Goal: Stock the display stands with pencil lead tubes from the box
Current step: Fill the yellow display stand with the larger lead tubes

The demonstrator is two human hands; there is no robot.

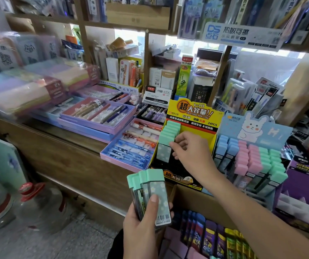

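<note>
1. Bottom middle of the frame: the left hand (140, 228) grips a bunch of mint-capped tubes (151, 191), thumb pressed flat on the front one, caps pointing up.
2. Lower right, just behind that: the cardboard box (193, 200) with more tubes standing in it, purple and green ones.
3. Middle of the frame: the right hand (191, 152) is inside the yellow stand (193, 111), fingers curled against the front tube (164, 152) of the mint row on the stand's left side. I honestly can't tell if it's actually pinching it or just touching.
4. Right of that, touching it: the bunny stand (252, 128), full of blue, pink and green tubes.
5. Left of centre: purple pen trays (94, 126) on the wooden counter.
6. Top of the frame: shelves packed with pens.
</note>
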